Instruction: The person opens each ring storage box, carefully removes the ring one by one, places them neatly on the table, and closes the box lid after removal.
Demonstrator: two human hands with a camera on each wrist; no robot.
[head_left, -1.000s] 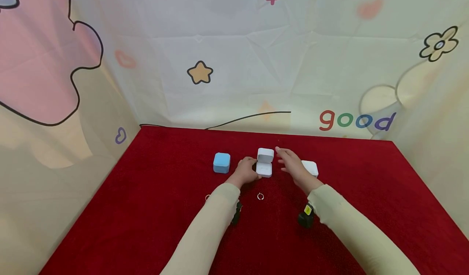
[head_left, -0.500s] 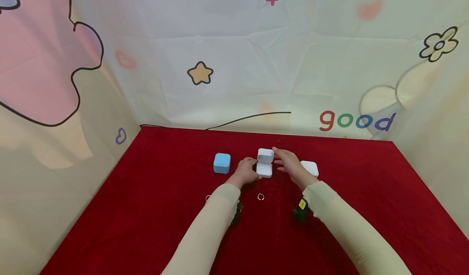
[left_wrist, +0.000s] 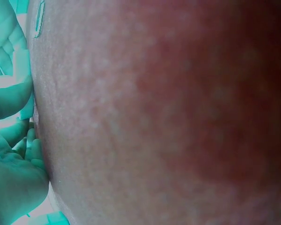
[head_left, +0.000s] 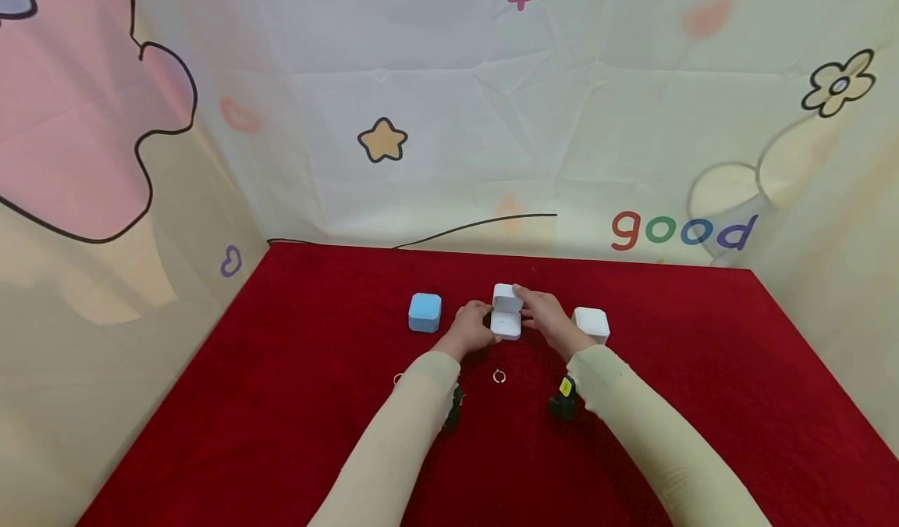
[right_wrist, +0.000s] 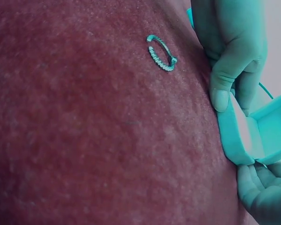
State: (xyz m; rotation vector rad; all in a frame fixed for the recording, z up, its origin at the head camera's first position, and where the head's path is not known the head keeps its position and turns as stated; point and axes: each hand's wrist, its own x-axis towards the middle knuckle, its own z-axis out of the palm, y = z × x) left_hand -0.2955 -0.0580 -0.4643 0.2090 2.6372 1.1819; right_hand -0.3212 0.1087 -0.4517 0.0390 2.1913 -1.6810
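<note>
Head view: gaping white box [head_left: 506, 325] in left hand's [head_left: 468, 329] grip, loose right hand [head_left: 551, 321] alongside

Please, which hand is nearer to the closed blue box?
Left. The left hand is beside the blue box, not touching; the right hand is beyond the open white box.

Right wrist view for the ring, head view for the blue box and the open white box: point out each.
Ring [right_wrist: 155, 59], right wrist view: on its beaded band.
Blue box [head_left: 424, 311], head view: on its top face.
Open white box [head_left: 506, 313], head view: where lid meets base.
</note>
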